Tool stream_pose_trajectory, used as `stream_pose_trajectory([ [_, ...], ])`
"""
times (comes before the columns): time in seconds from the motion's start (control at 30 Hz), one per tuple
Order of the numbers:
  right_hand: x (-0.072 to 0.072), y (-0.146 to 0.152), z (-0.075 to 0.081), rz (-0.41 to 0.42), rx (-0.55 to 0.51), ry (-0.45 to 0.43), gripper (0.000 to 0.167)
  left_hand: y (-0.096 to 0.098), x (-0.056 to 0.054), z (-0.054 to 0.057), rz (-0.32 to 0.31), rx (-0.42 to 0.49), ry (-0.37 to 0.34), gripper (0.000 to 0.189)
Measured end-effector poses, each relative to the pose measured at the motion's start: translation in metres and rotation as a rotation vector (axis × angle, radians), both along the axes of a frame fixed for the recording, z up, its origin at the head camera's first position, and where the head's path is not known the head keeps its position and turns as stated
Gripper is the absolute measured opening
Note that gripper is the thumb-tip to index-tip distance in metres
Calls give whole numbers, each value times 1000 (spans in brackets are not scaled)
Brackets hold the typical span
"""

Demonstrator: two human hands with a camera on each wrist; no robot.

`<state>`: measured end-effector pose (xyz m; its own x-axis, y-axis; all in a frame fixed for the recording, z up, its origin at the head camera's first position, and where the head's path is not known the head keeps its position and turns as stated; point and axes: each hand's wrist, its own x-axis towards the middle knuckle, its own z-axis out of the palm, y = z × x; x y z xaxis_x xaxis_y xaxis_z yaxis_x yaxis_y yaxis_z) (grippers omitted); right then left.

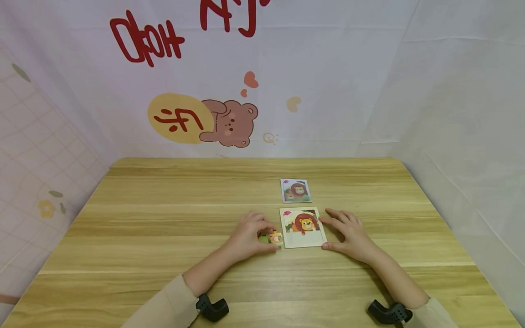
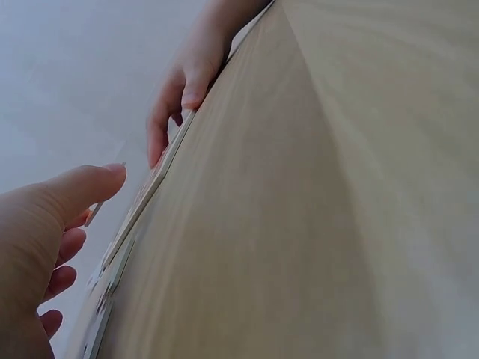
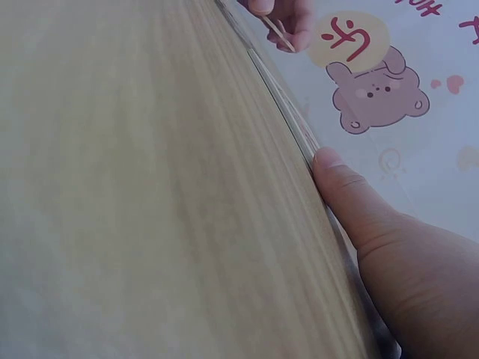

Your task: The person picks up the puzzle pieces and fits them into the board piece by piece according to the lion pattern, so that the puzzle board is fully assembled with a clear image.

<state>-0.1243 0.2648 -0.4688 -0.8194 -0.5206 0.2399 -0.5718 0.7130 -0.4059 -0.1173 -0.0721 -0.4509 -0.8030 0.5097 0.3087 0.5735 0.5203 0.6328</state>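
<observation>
My left hand [image 1: 251,237] pinches a thin puzzle piece [image 1: 276,238] with an orange animal face between thumb and fingers, just left of the puzzle board. In the right wrist view this piece [image 3: 278,31] shows edge-on, raised off the table. Green piece parts [image 1: 264,238] lie under the left hand, partly hidden by its fingers. The cream-framed puzzle board [image 1: 303,241] lies flat, its upper part filled with a lion picture and its lower part bare. My right hand [image 1: 348,234] touches the board's right edge, thumb at the lower corner and fingers spread higher up.
A small picture card [image 1: 296,191] with a lion and a cub lies just beyond the board. All this rests on a wooden table [image 1: 184,191]. A white printed cloth [image 1: 328,127] hangs behind the table's far edge.
</observation>
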Motion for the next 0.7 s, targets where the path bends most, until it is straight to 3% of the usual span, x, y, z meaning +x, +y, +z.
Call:
stream_pose_trajectory([
  [0.33, -1, 1, -2, -5, 15, -6, 72, 29, -8, 0, -32, -82, 9, 42],
  [0.7, 0, 1, 0, -8, 19, -6, 72, 42, -14, -4, -15, -182, 34, 43],
])
